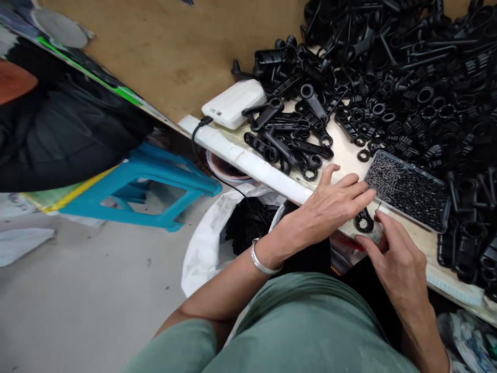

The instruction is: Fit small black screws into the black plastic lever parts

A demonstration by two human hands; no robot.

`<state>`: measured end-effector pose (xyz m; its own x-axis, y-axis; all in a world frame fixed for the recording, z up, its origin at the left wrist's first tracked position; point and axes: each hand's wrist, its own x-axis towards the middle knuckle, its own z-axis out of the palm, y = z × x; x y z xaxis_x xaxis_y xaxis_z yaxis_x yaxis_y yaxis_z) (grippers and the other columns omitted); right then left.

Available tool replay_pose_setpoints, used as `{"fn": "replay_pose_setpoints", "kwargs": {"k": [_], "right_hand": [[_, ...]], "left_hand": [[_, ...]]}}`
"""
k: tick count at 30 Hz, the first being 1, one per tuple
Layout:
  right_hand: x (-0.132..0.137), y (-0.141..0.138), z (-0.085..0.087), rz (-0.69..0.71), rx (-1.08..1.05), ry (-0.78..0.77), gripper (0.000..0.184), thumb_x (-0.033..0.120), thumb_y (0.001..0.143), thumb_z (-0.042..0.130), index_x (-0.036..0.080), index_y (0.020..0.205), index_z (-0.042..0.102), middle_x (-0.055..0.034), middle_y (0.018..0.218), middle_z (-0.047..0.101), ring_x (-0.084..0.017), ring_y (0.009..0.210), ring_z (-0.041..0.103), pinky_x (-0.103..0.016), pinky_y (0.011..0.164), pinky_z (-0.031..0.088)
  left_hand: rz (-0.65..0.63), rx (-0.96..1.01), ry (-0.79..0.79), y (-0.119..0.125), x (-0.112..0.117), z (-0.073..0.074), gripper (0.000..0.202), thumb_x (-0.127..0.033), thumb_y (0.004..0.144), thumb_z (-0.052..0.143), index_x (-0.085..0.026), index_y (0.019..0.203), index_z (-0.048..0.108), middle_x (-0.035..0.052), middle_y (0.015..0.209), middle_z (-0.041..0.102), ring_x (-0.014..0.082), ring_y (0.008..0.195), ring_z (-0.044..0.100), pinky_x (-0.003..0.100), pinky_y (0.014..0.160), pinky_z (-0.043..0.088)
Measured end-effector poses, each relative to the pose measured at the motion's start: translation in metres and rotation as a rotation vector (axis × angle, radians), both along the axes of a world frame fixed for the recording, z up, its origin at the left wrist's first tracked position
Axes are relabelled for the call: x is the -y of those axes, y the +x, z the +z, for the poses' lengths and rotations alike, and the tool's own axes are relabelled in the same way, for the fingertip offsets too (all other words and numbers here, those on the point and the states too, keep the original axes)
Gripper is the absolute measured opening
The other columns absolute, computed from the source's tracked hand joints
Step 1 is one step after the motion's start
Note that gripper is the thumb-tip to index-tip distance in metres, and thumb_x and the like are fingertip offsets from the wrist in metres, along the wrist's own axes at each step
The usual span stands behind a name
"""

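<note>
My left hand [338, 201] lies stretched over the table's front edge, palm down, thumb spread away from the fingers. Its fingertips reach the near left side of a clear tray [446, 228] filled with small dark metal pieces [404, 189]. Partly under those fingers is a black plastic lever-shaped part [364, 223] with a toothed ring end; the rest of it is hidden. To its right is my right hand [402, 259], thumb and index finger apart beside the ring end. I see nothing held in either hand.
Black plastic parts [388, 67] are heaped across the table, with loose levers [287, 147] left of my hands. A white box [235, 103] with a black cable sits by the edge. Below are a white sack [202, 259] and a blue stool [155, 181]. Another person's dark sleeve [70, 129] is at left.
</note>
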<state>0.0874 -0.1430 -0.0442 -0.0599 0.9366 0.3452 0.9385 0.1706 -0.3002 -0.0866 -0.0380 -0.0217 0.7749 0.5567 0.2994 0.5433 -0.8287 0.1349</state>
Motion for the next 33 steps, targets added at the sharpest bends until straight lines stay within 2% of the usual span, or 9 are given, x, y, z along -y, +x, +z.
{"fn": "replay_pose_setpoints", "kwargs": {"k": [5, 10, 12, 17, 21, 24, 29, 33], "right_hand": [[-0.005, 0.001, -0.001, 0.028, -0.051, -0.007, 0.036, 0.030, 0.099, 0.056, 0.018, 0.133, 0.058, -0.0123, 0.117, 0.071, -0.021, 0.090, 0.070, -0.034, 0.085, 0.055], [-0.003, 0.014, 0.008, 0.015, -0.125, -0.035, 0.036, 0.032, 0.098, 0.056, 0.019, 0.131, 0.061, -0.0093, 0.109, 0.073, -0.018, 0.076, 0.069, -0.032, 0.082, 0.057], [-0.001, 0.024, 0.010, 0.014, -0.125, -0.064, 0.036, 0.033, 0.097, 0.056, 0.019, 0.130, 0.062, -0.0084, 0.106, 0.073, -0.017, 0.073, 0.068, -0.032, 0.080, 0.057], [0.007, 0.055, 0.012, 0.024, -0.092, -0.124, 0.039, 0.040, 0.098, 0.054, 0.020, 0.131, 0.063, -0.0090, 0.110, 0.072, -0.020, 0.080, 0.069, -0.035, 0.080, 0.058], [0.005, 0.068, 0.017, 0.039, -0.121, -0.147, 0.038, 0.045, 0.098, 0.054, 0.021, 0.125, 0.066, -0.0086, 0.108, 0.071, -0.017, 0.070, 0.066, -0.032, 0.071, 0.057], [-0.006, 0.068, 0.023, -0.024, -0.127, -0.113, 0.033, 0.042, 0.097, 0.055, 0.021, 0.118, 0.069, -0.0065, 0.102, 0.071, -0.016, 0.070, 0.065, -0.031, 0.072, 0.056], [-0.039, 0.060, 0.026, -0.087, -0.008, -0.034, 0.029, 0.037, 0.098, 0.051, 0.020, 0.107, 0.073, -0.0067, 0.098, 0.072, -0.021, 0.085, 0.068, -0.034, 0.081, 0.053], [-0.058, 0.057, 0.026, -0.153, 0.139, -0.064, 0.029, 0.035, 0.097, 0.051, 0.021, 0.108, 0.074, -0.0073, 0.102, 0.073, -0.024, 0.086, 0.067, -0.035, 0.072, 0.049]], "left_hand": [[-0.035, 0.014, 0.009, -0.003, -0.002, 0.000, 0.025, -0.015, 0.105, 0.038, -0.018, 0.120, 0.058, 0.0068, 0.115, 0.069, 0.0221, 0.117, 0.054, 0.052, 0.111, 0.026], [-0.083, 0.033, -0.025, -0.005, 0.000, -0.001, 0.027, -0.014, 0.105, 0.038, -0.019, 0.123, 0.057, 0.0077, 0.124, 0.068, 0.0223, 0.126, 0.050, 0.051, 0.112, 0.025], [-0.096, 0.055, -0.047, -0.004, 0.003, -0.003, 0.027, -0.014, 0.105, 0.038, -0.019, 0.123, 0.057, 0.0075, 0.123, 0.069, 0.0215, 0.124, 0.051, 0.051, 0.112, 0.025], [-0.126, 0.095, -0.117, 0.005, 0.011, -0.006, 0.029, -0.011, 0.104, 0.036, -0.018, 0.119, 0.059, 0.0063, 0.109, 0.071, 0.0190, 0.109, 0.058, 0.050, 0.110, 0.026], [-0.155, 0.118, -0.135, 0.012, 0.016, -0.008, 0.030, -0.007, 0.102, 0.037, -0.016, 0.117, 0.061, 0.0051, 0.101, 0.070, 0.0188, 0.100, 0.060, 0.050, 0.109, 0.027], [-0.160, 0.119, -0.143, 0.016, 0.016, -0.009, 0.028, -0.006, 0.100, 0.039, -0.015, 0.114, 0.062, 0.0042, 0.096, 0.070, 0.0183, 0.094, 0.061, 0.045, 0.104, 0.031], [-0.145, 0.101, -0.195, 0.023, 0.012, -0.012, 0.027, -0.002, 0.096, 0.044, -0.016, 0.106, 0.065, 0.0035, 0.095, 0.071, 0.0178, 0.093, 0.061, 0.039, 0.098, 0.034], [-0.132, 0.063, -0.286, 0.031, 0.007, -0.009, 0.027, 0.002, 0.091, 0.045, -0.015, 0.096, 0.066, 0.0047, 0.095, 0.070, 0.0173, 0.090, 0.062, 0.033, 0.082, 0.038]]}}
